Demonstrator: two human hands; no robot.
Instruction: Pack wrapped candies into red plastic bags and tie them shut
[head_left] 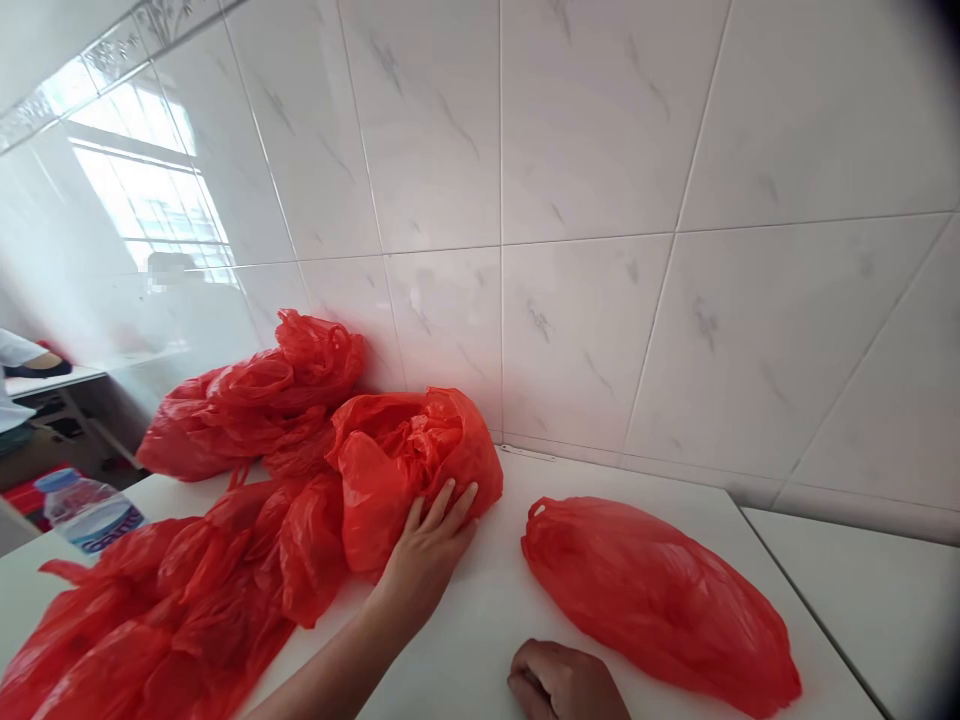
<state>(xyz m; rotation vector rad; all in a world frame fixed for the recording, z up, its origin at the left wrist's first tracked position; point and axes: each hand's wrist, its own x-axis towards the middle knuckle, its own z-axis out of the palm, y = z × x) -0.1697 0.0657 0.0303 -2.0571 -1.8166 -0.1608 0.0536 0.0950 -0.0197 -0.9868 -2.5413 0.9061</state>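
A heap of crumpled red plastic bags (247,480) covers the left half of the white table (487,620), piled up against the tiled wall. My left hand (427,550) lies flat with fingers stretched on the rightmost bag of the heap (409,450). To the right, one flattened red bag (660,600) lies apart from the heap. My right hand (566,680) rests as a loose fist on the table just in front of that bag's left end, with nothing visible in it.
A clear water bottle with a blue cap (86,510) stands at the table's left edge. White marble-look tiles (600,250) form the wall behind. A second white surface (885,590) adjoins on the right. A person's sleeve shows at far left.
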